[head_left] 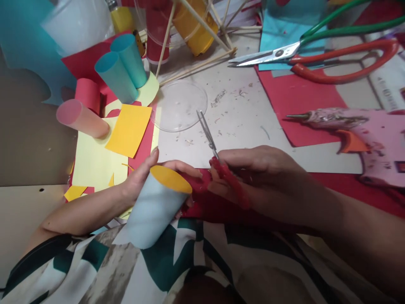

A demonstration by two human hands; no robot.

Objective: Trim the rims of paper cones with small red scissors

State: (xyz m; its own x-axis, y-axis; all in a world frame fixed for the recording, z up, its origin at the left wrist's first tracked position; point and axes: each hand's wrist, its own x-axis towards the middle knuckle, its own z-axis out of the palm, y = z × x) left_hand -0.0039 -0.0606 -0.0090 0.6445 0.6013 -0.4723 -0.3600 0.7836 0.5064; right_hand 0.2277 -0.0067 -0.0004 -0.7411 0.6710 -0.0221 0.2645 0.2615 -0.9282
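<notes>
My left hand [141,173] is wrapped round a paper tube [158,213], pale blue outside with a yellow disc at its upper end. The tube leans to the right over my lap, and part of my fingers is hidden behind it. In my right hand [259,177] is a small pair of scissors [229,181] with red handles. Its thin blades point up and away over the table, apart from the tube. Beyond the blades lies a clear plastic disc [180,105].
Paper tubes [115,76] and a yellow paper piece [129,130] occupy the left side. Wooden sticks [196,67] form a frame at the back. Large shears [281,52] and a pink glue gun [341,122] lie at the right, near red paper [297,101].
</notes>
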